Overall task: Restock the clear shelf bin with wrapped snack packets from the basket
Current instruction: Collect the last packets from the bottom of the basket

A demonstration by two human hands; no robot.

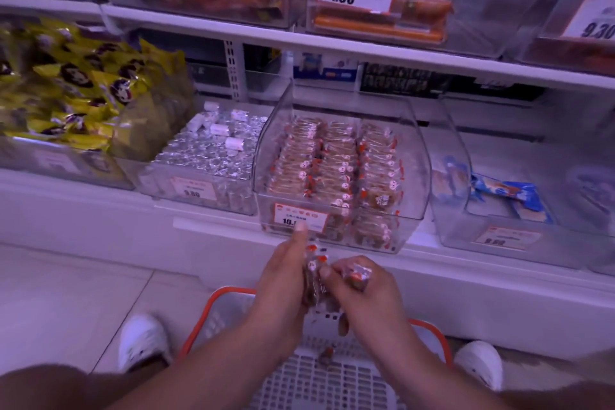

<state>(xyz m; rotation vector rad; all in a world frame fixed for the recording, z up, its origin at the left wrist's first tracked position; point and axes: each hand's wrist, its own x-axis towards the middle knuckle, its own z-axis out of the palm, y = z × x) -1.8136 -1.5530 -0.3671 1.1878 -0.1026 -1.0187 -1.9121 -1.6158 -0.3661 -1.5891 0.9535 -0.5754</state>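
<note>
I hold a stack of wrapped snack packets [314, 280] between my hands above the orange-rimmed basket [213, 316], my left grip [283, 273] and my right grip [359, 286] both clamped on them. Just beyond stands the clear shelf bin [416, 176], rows of packets inside, its price tag [299, 215] behind my left fingertips. A bin of silver-wrapped sweets [206, 153] sits left of it, and blue packets [509, 196] right.

1. A single head-worn camera looks forward and steeply down from above a crouching person's forearms.
2. It faces the white shelf [299, 40] squarely, close in, with the clear shelf bin [416, 196] near frame centre.
3. The basket [429, 329] and floor fill the bottom edge; wide-angle bending curves the shelf lines.
</note>
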